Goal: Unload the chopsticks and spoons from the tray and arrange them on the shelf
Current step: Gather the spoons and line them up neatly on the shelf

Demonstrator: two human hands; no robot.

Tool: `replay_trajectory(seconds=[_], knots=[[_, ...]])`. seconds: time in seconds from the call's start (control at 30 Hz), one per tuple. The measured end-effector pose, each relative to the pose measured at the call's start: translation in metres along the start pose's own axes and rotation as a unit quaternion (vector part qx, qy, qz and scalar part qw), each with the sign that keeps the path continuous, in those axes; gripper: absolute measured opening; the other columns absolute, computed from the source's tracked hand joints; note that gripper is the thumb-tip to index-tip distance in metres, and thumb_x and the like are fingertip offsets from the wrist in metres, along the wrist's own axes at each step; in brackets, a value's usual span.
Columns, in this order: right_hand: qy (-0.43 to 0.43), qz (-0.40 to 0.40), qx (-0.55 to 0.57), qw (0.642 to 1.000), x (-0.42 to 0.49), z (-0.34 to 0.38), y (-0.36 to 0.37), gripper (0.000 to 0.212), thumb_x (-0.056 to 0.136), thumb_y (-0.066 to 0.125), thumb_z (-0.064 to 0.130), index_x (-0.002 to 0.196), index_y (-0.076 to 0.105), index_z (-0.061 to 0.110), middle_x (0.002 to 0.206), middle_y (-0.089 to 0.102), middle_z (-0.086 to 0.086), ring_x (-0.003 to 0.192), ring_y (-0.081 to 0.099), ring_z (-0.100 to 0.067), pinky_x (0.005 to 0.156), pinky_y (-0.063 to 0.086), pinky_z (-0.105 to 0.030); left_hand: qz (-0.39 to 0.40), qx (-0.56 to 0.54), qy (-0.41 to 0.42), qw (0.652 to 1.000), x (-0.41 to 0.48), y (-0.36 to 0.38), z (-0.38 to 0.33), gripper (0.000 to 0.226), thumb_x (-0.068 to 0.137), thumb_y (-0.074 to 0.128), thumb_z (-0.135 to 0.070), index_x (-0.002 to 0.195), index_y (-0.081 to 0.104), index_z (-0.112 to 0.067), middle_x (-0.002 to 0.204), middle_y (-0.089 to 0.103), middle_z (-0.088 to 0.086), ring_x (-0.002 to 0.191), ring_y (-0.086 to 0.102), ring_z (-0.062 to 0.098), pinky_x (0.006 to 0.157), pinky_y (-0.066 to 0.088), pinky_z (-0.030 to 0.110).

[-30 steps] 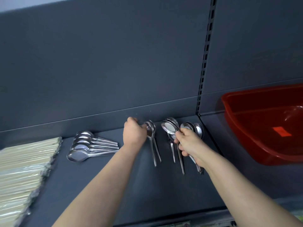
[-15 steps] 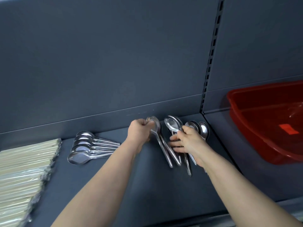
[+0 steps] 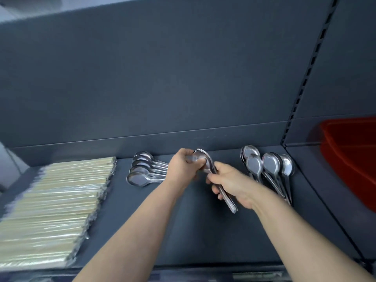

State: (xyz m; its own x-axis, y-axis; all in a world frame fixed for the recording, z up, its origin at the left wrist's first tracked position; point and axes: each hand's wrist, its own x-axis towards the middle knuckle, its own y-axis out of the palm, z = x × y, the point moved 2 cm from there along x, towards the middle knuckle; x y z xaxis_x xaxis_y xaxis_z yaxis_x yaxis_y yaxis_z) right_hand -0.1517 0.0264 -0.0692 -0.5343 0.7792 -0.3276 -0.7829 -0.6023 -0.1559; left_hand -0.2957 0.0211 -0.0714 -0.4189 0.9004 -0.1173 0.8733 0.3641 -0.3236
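On the grey shelf point(image 3: 193, 231), the left hand point(image 3: 184, 167) curls round the bowls of a small spoon stack point(image 3: 203, 157) and the right hand point(image 3: 230, 180) grips its handles, their middle hidden by fingers, between a left spoon row point(image 3: 142, 171) and a right spoon cluster point(image 3: 268, 167) — blurred wrapped chopsticks point(image 3: 50, 210) far left, red tray point(image 3: 350, 159) cropped right.

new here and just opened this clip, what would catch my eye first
Both hands meet over the middle of the shelf: the left hand grips the bowls of a bunch of spoons and the right hand grips its handles. A wide slab of wrapped chopsticks lies far left, and a red tray sits at the right edge.
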Motion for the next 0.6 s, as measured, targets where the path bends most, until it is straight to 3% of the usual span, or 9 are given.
replay_trajectory(seconds=[0.1, 0.2, 0.27, 0.37, 0.5, 0.6], knots=[[0.021, 0.021, -0.069, 0.997, 0.006, 0.001, 0.023, 0.02, 0.095, 0.037, 0.005, 0.104, 0.052, 0.014, 0.079, 0.049, -0.001, 0.056, 0.037, -0.01, 0.046, 0.031, -0.022, 0.004, 0.031, 0.014, 0.999, -0.007, -0.028, 0.009, 0.02, 0.086, 0.069, -0.018, 0.072, 0.053, -0.016, 0.063, 0.051, 0.0, 0.056, 0.047, 0.014, 0.049, 0.042, 0.022], [0.014, -0.007, -0.252, 0.968, 0.014, 0.009, 0.045, 0.015, 0.097, 0.034, 0.016, 0.089, 0.046, 0.021, 0.085, 0.048, 0.0, 0.071, 0.041, -0.018, 0.061, 0.033, -0.031, -0.017, 0.069, 0.022, 0.997, -0.015, -0.06, 0.019, 0.018, 0.085, 0.069, -0.02, 0.073, 0.057, -0.013, 0.063, 0.054, -0.003, 0.061, 0.049, 0.015, 0.06, 0.043, 0.029], [-0.003, -0.03, -0.375, 0.926, 0.017, 0.015, 0.062, 0.013, 0.099, 0.033, 0.02, 0.095, 0.046, 0.021, 0.099, 0.054, 0.0, 0.084, 0.049, -0.022, 0.068, 0.038, -0.032, -0.038, 0.106, 0.023, 0.993, -0.019, -0.081, 0.029, 0.009, 0.084, 0.069, -0.02, 0.081, 0.064, -0.012, 0.068, 0.059, 0.0, 0.067, 0.056, 0.018, 0.067, 0.051, 0.034], [-0.06, -0.052, -0.428, 0.9, 0.024, 0.02, 0.093, 0.019, 0.096, 0.042, 0.016, 0.107, 0.056, 0.02, 0.113, 0.061, -0.003, 0.096, 0.057, -0.028, 0.078, 0.049, -0.035, -0.097, 0.163, 0.037, 0.981, -0.027, -0.115, 0.045, 0.013, 0.082, 0.068, -0.022, 0.076, 0.062, -0.012, 0.069, 0.064, 0.005, 0.073, 0.064, 0.029, 0.072, 0.056, 0.044], [-0.137, -0.107, -0.503, 0.847, 0.034, 0.02, 0.13, 0.021, 0.096, 0.047, 0.013, 0.109, 0.063, 0.018, 0.109, 0.054, -0.003, 0.1, 0.057, -0.028, 0.068, 0.04, -0.031, -0.144, 0.214, 0.025, 0.966, -0.034, -0.15, 0.064, 0.021, 0.084, 0.069, -0.023, 0.068, 0.055, -0.019, 0.069, 0.064, 0.001, 0.072, 0.063, 0.027, 0.068, 0.049, 0.031], [-0.168, -0.147, -0.56, 0.798, 0.037, 0.016, 0.147, 0.023, 0.09, 0.052, 0.004, 0.107, 0.058, 0.018, 0.107, 0.049, -0.001, 0.099, 0.055, -0.024, 0.066, 0.033, -0.029, -0.153, 0.191, 0.023, 0.969, -0.032, -0.16, 0.074, 0.023, 0.082, 0.07, -0.022, 0.071, 0.049, -0.021, 0.071, 0.063, -0.003, 0.072, 0.065, 0.028, 0.071, 0.055, 0.04]])
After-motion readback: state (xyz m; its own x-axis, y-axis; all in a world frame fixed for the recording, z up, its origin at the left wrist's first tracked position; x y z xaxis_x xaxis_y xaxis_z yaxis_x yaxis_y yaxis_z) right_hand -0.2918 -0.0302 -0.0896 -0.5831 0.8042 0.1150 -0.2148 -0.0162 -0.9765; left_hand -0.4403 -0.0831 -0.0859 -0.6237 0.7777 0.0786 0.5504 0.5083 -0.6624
